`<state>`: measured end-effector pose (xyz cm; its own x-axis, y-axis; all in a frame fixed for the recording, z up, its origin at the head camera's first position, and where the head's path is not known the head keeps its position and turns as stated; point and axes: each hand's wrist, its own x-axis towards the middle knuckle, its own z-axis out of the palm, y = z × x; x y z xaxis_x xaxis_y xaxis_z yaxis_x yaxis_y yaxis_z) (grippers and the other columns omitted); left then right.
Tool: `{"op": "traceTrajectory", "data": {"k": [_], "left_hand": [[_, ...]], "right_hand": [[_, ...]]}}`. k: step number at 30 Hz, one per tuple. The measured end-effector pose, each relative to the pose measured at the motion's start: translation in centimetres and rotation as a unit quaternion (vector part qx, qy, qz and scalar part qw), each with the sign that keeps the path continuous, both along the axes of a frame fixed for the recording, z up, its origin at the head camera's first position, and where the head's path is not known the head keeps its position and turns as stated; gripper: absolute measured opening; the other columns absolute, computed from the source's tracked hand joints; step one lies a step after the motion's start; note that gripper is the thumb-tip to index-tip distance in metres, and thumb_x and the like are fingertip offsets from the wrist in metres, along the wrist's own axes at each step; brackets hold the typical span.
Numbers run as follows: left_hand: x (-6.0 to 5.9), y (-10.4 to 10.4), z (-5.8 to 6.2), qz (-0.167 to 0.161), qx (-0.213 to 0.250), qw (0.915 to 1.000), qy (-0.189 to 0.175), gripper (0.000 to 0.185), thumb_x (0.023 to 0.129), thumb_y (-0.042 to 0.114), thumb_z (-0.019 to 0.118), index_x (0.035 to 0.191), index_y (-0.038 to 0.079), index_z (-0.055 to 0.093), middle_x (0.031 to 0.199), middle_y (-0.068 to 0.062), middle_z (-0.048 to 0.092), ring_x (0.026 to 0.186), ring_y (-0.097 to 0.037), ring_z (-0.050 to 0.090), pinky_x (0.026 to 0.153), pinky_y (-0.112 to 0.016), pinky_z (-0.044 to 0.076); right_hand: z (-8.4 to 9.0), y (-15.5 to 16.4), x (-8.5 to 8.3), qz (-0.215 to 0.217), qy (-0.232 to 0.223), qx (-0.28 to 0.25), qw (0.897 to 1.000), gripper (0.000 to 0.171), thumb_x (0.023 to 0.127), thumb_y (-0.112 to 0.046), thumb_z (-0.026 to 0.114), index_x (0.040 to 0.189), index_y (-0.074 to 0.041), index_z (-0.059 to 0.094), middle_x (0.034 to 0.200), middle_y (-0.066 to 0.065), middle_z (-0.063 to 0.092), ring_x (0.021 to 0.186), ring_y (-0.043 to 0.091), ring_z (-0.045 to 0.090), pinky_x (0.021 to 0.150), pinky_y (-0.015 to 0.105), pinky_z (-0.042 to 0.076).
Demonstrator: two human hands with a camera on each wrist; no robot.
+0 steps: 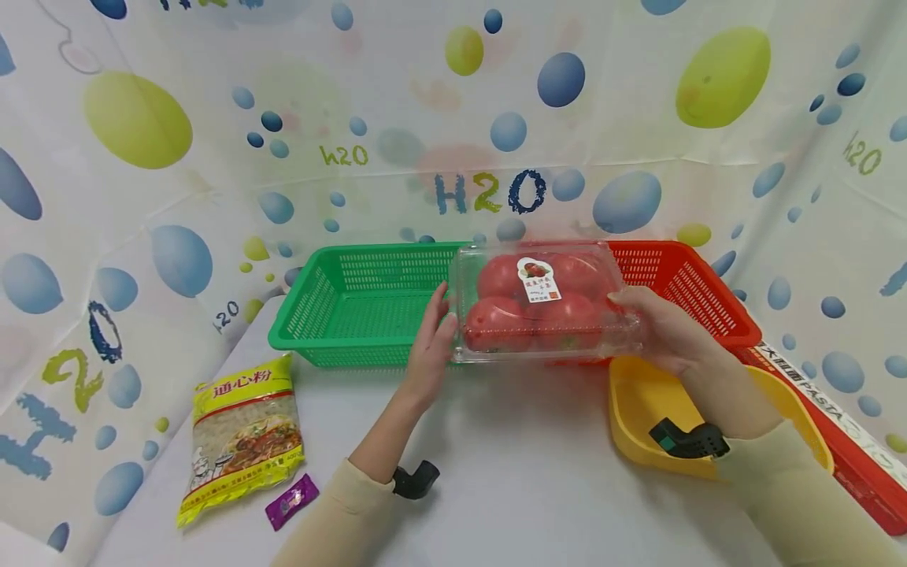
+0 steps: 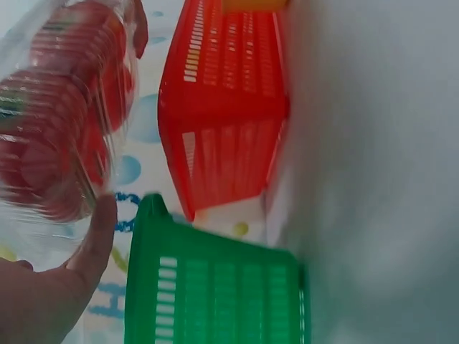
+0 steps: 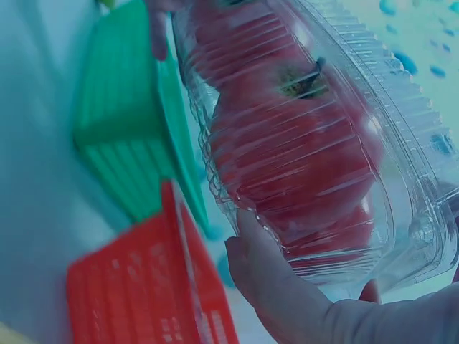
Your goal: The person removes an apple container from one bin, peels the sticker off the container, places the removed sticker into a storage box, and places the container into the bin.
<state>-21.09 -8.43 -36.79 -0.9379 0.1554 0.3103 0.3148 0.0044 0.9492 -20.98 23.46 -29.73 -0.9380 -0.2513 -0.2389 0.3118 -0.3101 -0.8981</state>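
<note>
A clear plastic box of tomatoes (image 1: 546, 315) with a white label is held up in front of the two baskets. My right hand (image 1: 662, 327) grips its right end; in the right wrist view the thumb (image 3: 262, 258) presses on the ribbed plastic. At the left end, my left hand (image 1: 425, 350) lies along the side with fingers fairly straight, and its thumb (image 2: 100, 233) is right at the box wall in the left wrist view. Behind the box stand a green basket (image 1: 375, 315) on the left and a red basket (image 1: 708, 299) on the right, partly covered by it.
Beneath my right forearm is a yellow container (image 1: 638, 417). A long red pasta package (image 1: 836, 409) lies along the right side. On the left of the white table (image 1: 510, 472) lie a yellow bag of pasta (image 1: 244, 441) and a small purple packet (image 1: 292, 502).
</note>
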Motion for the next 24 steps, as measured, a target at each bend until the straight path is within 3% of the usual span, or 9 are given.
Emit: {"op": "traceTrajectory", "data": {"k": [5, 10, 18, 24], "left_hand": [[1.0, -2.4, -0.2, -0.018, 0.013, 0.9996, -0.017, 0.067, 0.102, 0.038, 0.038, 0.163, 0.021, 0.016, 0.161, -0.014, 0.027, 0.143, -0.037, 0.032, 0.105, -0.065, 0.039], [2.3, -4.8, -0.5, -0.041, 0.034, 0.9979, -0.037, 0.067, 0.102, 0.032, 0.04, 0.163, 0.017, 0.017, 0.161, -0.016, 0.028, 0.142, -0.039, 0.033, 0.104, -0.063, 0.04], [5.7, -7.2, -0.9, -0.054, 0.017, 0.9972, -0.05, 0.064, 0.104, 0.024, 0.04, 0.163, 0.014, 0.016, 0.163, -0.018, 0.024, 0.142, -0.044, 0.033, 0.095, -0.044, 0.052], [8.1, -8.3, -1.5, -0.082, 0.0, 0.9937, -0.076, 0.065, 0.105, 0.022, 0.042, 0.163, 0.013, 0.015, 0.163, -0.023, 0.021, 0.141, -0.05, 0.033, 0.09, -0.041, 0.056]], "right_hand": [[-0.8, -2.0, 1.2, 0.014, 0.022, 0.032, 0.999, 0.036, 0.102, -0.027, 0.06, 0.134, -0.025, 0.043, 0.139, -0.003, 0.046, 0.125, 0.02, 0.047, 0.098, 0.038, 0.05], [-1.6, -3.4, 2.2, 0.045, 0.036, 0.097, 0.994, 0.031, 0.102, -0.033, 0.06, 0.123, -0.022, 0.04, 0.133, 0.001, 0.044, 0.123, 0.022, 0.046, 0.098, 0.038, 0.05], [-2.9, -3.9, 4.1, 0.116, 0.052, 0.199, 0.972, 0.037, 0.099, -0.033, 0.063, 0.119, -0.012, 0.041, 0.128, 0.012, 0.053, 0.112, 0.027, 0.055, 0.087, 0.034, 0.054], [-4.0, -3.7, 5.4, 0.147, 0.05, 0.237, 0.959, 0.044, 0.098, -0.033, 0.065, 0.122, -0.007, 0.039, 0.129, 0.016, 0.055, 0.107, 0.029, 0.055, 0.08, 0.033, 0.054]]}}
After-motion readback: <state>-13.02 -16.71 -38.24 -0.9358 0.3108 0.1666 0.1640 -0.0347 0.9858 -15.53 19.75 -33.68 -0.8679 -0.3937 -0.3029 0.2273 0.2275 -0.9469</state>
